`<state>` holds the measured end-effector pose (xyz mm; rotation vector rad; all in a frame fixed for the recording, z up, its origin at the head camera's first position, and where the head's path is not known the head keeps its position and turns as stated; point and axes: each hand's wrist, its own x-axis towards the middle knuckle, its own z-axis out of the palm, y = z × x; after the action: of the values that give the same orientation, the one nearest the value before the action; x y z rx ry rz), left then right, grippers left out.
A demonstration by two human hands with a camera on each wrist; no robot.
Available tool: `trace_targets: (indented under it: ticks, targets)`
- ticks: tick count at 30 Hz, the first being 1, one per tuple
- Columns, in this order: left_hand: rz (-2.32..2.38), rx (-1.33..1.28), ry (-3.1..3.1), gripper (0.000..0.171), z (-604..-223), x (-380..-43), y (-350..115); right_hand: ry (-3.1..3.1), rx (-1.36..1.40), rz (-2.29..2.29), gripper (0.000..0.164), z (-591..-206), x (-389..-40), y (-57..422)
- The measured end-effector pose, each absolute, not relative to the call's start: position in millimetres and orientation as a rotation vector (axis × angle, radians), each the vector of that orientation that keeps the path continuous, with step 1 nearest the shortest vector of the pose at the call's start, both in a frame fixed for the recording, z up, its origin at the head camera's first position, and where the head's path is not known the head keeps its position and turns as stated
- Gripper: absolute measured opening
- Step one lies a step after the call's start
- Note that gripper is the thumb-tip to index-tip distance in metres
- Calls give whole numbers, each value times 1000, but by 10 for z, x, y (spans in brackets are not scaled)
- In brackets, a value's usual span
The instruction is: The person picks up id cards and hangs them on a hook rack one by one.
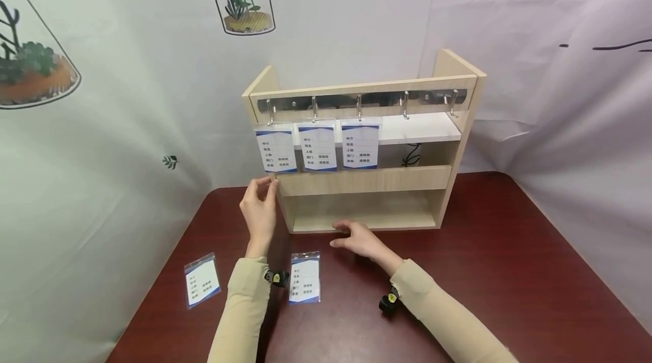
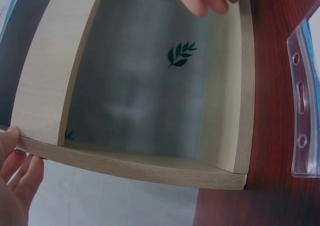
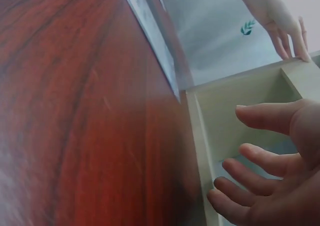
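A pale wooden shelf (image 1: 364, 180) with a metal hook strip (image 1: 359, 101) stands on the table. My left hand (image 1: 258, 210) pinches the edge of its left side panel (image 2: 140, 171), thumb in front and fingers on the outer side. Close to the bottom board, my right hand (image 1: 359, 239) hovers with fingers spread and loosely bent, holding nothing. Three badge cards, a left one (image 1: 277, 150), a middle one (image 1: 318, 148) and a right one (image 1: 360, 145), hang from the hooks. One badge card (image 1: 304, 279) lies between my forearms; another badge card (image 1: 202, 281) lies farther left.
The dark red table (image 1: 509, 272) reaches out on both sides of the shelf. Two hooks at the right, one of them a bare hook (image 1: 406, 105), carry no card. A pale printed cloth (image 1: 351, 17) hangs behind and around the table.
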<state>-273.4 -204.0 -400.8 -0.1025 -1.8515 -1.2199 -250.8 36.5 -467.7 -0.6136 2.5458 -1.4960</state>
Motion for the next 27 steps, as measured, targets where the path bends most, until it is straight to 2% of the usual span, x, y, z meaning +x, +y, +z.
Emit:
trace_targets:
  ticks: [27]
  targets:
    - [-1225,-116,-1837,24,-4014,-2728,-2042,2748,-740,-1198,48,-4819,-2567,173]
